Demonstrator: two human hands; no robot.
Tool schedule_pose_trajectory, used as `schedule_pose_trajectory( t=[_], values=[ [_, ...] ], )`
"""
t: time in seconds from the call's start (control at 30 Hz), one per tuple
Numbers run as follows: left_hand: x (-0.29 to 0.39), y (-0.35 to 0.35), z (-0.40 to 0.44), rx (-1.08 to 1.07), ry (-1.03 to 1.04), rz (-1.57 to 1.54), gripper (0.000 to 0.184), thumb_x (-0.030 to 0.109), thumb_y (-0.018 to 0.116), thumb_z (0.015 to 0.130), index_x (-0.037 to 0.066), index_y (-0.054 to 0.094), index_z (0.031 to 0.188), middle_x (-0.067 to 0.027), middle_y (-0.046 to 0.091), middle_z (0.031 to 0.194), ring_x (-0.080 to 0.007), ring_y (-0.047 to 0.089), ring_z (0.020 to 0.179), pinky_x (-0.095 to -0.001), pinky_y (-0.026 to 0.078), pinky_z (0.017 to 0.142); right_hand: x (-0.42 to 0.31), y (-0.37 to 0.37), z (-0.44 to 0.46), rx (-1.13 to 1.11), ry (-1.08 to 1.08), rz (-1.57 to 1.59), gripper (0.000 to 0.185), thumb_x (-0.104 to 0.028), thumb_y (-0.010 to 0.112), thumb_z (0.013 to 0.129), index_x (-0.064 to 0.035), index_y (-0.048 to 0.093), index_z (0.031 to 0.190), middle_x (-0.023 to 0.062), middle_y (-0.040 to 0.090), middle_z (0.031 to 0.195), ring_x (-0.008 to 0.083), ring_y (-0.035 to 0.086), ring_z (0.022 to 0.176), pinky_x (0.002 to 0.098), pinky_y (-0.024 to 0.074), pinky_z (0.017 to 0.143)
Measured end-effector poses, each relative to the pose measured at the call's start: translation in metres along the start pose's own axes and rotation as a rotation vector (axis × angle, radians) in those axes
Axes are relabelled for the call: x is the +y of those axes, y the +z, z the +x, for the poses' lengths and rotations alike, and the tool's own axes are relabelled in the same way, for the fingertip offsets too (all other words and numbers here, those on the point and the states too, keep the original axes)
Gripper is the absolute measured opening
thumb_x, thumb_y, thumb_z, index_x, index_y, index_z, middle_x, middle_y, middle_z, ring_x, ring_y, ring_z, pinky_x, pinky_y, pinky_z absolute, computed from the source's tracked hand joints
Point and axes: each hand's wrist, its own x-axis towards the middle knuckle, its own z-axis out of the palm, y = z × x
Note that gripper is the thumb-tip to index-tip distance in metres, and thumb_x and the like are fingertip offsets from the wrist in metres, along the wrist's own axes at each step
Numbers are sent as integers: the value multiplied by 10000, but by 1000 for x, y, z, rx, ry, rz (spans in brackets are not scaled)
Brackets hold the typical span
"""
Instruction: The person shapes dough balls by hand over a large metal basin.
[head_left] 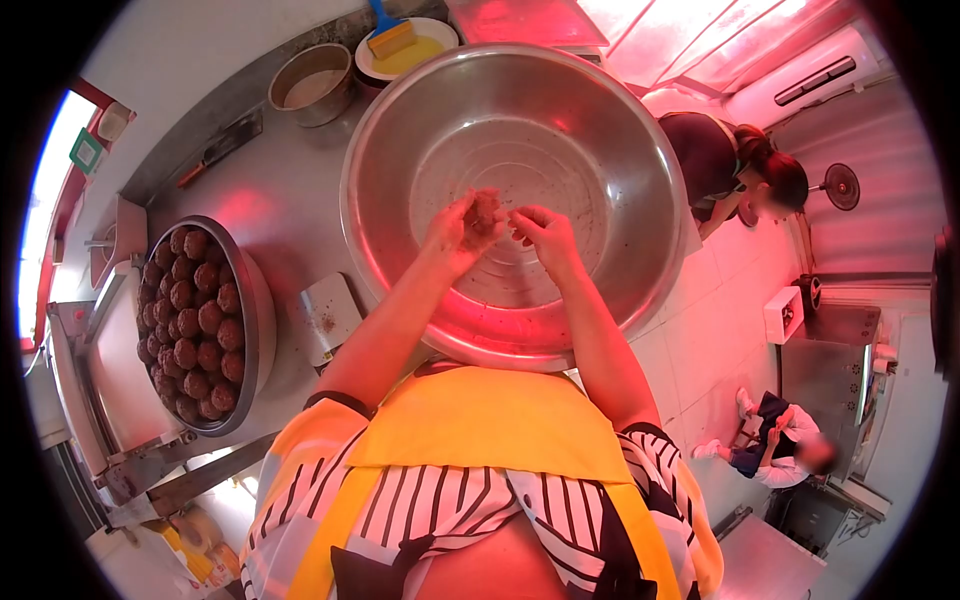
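The lump [487, 206], moist and rough, is in the left hand [458, 238], over the wide metal basin [600, 130]. I see that hand half open, palm turned up, fingers supporting the lump from the side. Just beside it, the right hand [546, 238] is bent inward, thumb and fingers drawn close together; I cannot tell whether a small bit is pinched between them.

I judge this to be hand-shaping in progress, since the lump looks uneven. From here, a move calls for light pressure and a cupped palm, as a loose edge could crumble.

Left of the left hand, I have the grey tub [263, 320] heaped with round balls [209, 317]; between tub and basin lies a pale flat plate [330, 315] on the table [240, 205]. Beyond the basin's right side, a person [700, 150] bends down.
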Motion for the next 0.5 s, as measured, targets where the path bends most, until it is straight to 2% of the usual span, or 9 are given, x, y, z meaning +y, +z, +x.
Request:
schedule_pose_trajectory(
  t=[0.07,0.17,0.27,0.37,0.47,0.5],
  values=[
    [3,-26,17,-81,-90,-109,280,324,557,915,45,581,912,-82,594,782,-175,582,663,-247,501,548,-1,0,0,7,15,-12,228,-222,633,838,-16,661,932,13,626,774,86,561,674,232,417,597],
    [8,-16,11,29,-89,-159,231,283,581,902,56,592,863,-78,608,775,-159,542,587,-221,440,477,-1,0,0,12,27,-17,230,-225,635,836,-18,661,932,13,626,775,86,563,675,232,419,598],
    [6,-25,22,-42,-98,-91,272,297,655,852,104,526,712,-52,571,646,-160,507,479,-236,390,406,0,0,1,9,26,-17,232,-229,635,835,-20,660,932,11,626,778,85,565,680,233,422,603],
    [5,-27,19,-155,-94,-21,357,369,624,868,131,472,649,-8,449,547,-118,393,418,-230,262,373,0,0,0,6,21,-20,233,-231,633,836,-20,659,931,9,627,784,85,566,685,235,425,609],
    [7,-2,-2,12,-81,-23,432,461,536,901,154,409,625,23,298,498,-92,270,389,-238,155,377,-1,0,-1,7,23,-21,233,-230,630,838,-19,658,933,8,629,791,84,565,688,237,426,612],
    [7,-5,0,-32,-87,-20,449,482,506,908,157,393,620,26,280,492,-94,253,382,-241,147,376,-2,0,-1,8,25,-20,233,-230,629,838,-19,658,933,9,630,793,84,565,689,237,426,612]
  ],
)
